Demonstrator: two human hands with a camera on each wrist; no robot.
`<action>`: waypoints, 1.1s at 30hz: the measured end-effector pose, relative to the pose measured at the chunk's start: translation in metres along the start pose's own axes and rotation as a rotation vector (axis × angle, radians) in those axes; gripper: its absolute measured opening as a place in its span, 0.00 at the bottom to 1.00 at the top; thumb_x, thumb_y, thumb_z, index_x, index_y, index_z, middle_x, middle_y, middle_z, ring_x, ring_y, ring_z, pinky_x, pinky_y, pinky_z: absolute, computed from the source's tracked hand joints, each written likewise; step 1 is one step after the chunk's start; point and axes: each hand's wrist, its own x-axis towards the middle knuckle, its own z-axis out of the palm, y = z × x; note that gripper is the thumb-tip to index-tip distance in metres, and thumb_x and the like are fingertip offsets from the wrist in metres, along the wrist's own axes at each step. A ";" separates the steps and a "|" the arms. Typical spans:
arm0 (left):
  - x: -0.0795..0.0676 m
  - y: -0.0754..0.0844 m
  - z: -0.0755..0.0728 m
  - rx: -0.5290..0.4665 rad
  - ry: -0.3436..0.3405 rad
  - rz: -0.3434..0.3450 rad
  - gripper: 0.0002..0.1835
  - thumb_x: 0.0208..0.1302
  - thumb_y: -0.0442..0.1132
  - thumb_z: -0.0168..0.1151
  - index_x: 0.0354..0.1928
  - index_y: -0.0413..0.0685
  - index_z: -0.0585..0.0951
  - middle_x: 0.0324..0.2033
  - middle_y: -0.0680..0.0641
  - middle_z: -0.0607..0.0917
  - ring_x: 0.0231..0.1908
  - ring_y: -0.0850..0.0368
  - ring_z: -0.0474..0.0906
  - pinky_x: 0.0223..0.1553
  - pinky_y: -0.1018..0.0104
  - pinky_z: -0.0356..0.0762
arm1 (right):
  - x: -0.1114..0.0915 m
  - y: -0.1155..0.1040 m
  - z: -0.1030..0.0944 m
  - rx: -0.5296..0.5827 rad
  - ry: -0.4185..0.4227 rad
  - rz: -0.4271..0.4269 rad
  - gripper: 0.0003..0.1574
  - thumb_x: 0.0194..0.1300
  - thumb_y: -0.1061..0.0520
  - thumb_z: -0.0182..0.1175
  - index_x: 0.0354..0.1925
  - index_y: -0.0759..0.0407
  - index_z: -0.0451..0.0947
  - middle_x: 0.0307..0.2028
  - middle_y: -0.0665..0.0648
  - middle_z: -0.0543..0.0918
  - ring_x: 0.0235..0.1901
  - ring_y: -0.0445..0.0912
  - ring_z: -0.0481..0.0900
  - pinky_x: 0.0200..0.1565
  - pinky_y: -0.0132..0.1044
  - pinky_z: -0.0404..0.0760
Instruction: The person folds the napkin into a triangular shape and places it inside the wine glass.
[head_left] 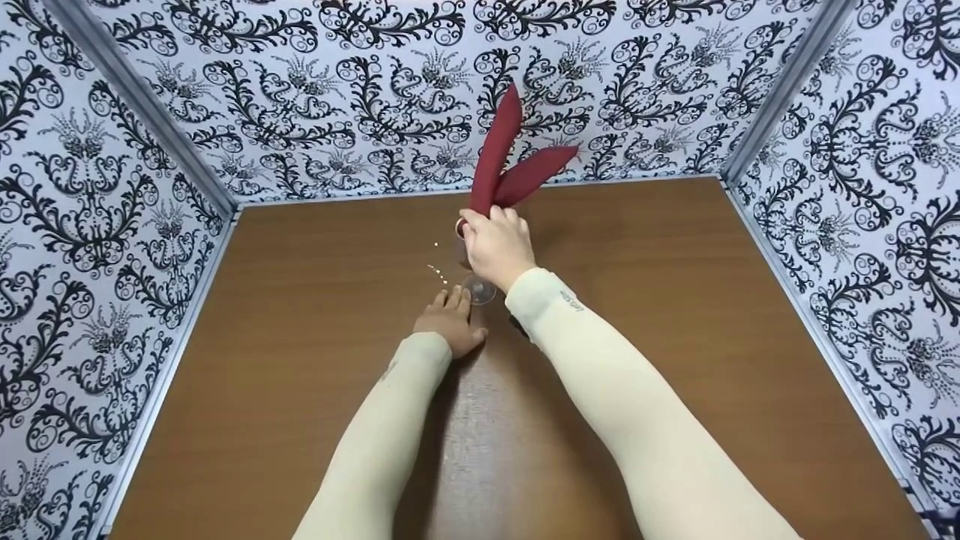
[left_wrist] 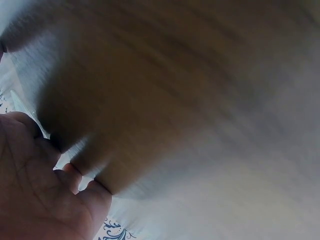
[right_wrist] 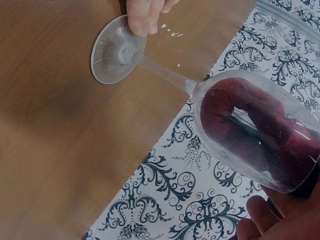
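A stemmed wine glass [right_wrist: 167, 75] stands on the wooden table, a red cloth napkin [right_wrist: 240, 105] bunched and curved inside its bowl. Two pointed ends of the napkin [head_left: 498, 150] rise above the rim like long leaves. My right hand [head_left: 499, 244] grips the napkin at the glass's mouth, and its curled fingers [right_wrist: 265, 215] show beside the rim. Low at the glass's foot [head_left: 480, 289], my left hand [head_left: 450, 322] lies palm down, its fingers extended and the fingertips on the edge of the foot. In the left wrist view, the left palm [left_wrist: 35, 185] is seen close over the tabletop.
The brown wooden table [head_left: 300, 315] spreads around both hands. Small white flecks [head_left: 438, 271] show on it just left of the glass. White walls with black scrollwork [head_left: 375, 97] enclose the back and both sides, with grey metal strips [head_left: 142, 105] at the corners.
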 end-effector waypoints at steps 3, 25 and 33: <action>-0.003 0.001 -0.003 -0.008 -0.016 -0.006 0.49 0.57 0.72 0.41 0.73 0.51 0.45 0.73 0.48 0.45 0.72 0.45 0.42 0.68 0.50 0.51 | -0.002 0.000 0.001 0.011 0.006 -0.002 0.24 0.69 0.41 0.40 0.58 0.38 0.72 0.51 0.56 0.77 0.51 0.55 0.70 0.53 0.50 0.66; 0.000 0.001 0.002 0.003 0.001 -0.013 0.49 0.57 0.72 0.42 0.73 0.51 0.46 0.73 0.49 0.45 0.72 0.46 0.43 0.67 0.49 0.52 | -0.004 0.003 0.008 -0.011 0.017 -0.017 0.26 0.69 0.38 0.40 0.62 0.37 0.68 0.52 0.59 0.76 0.50 0.56 0.71 0.52 0.52 0.67; 0.002 0.000 0.004 0.008 -0.022 -0.013 0.49 0.58 0.72 0.40 0.73 0.52 0.44 0.73 0.50 0.43 0.72 0.46 0.41 0.68 0.48 0.51 | -0.005 0.005 0.010 -0.017 0.025 -0.026 0.27 0.69 0.38 0.38 0.63 0.37 0.67 0.52 0.59 0.75 0.50 0.56 0.71 0.52 0.52 0.68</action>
